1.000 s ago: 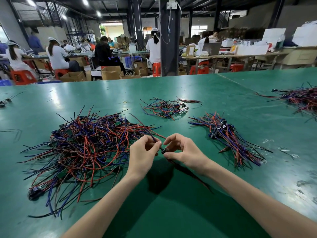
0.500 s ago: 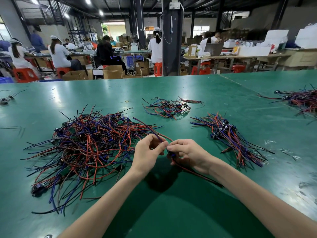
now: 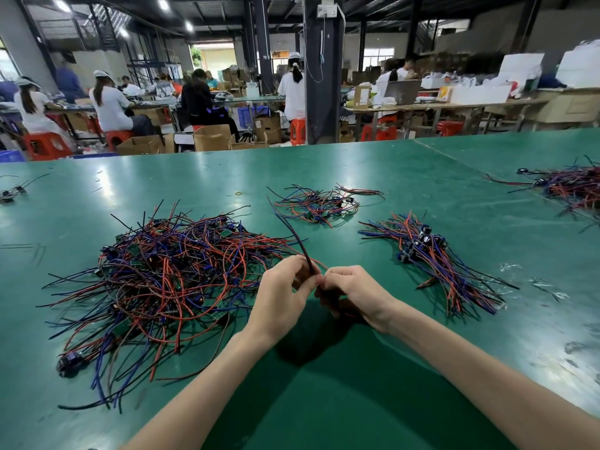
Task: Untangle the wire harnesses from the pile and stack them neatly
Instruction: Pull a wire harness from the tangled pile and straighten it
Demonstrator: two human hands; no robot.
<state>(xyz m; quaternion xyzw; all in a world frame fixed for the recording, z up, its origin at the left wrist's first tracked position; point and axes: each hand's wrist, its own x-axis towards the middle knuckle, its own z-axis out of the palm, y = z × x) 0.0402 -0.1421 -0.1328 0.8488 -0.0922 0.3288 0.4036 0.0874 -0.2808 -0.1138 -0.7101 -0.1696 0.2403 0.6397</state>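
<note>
Both hands meet at the near edge of the big tangled pile (image 3: 168, 274), low over the green table (image 3: 324, 401). Left hand (image 3: 282, 297) pinches one harness (image 3: 293, 240) between thumb and curled fingers. Right hand (image 3: 354, 293) is curled round its lower end (connector hidden in the fist, can't confirm). The harness's free wires stick up and away from the hands, blurred. A red strand runs from the pinch back toward the pile; can't tell if it belongs to the held one or is a snag.

My read of the step: freeing this one and straightening it for the sorted stack (image 3: 435, 264) on the right.

To do it well:
- hold the lower end fixed with the right hand, slide the left along the wires toward the tips, no yanking
- if the pile lifts with it, stop, back off, work the loop loose
- lay it like the stack: connectors bunched at the far end, tails fanned toward the near edge

Small loose clump (image 3: 318, 204) sits further back, apart from both. Pile is far bigger than the stack, so most of the job looks ahead.
</note>
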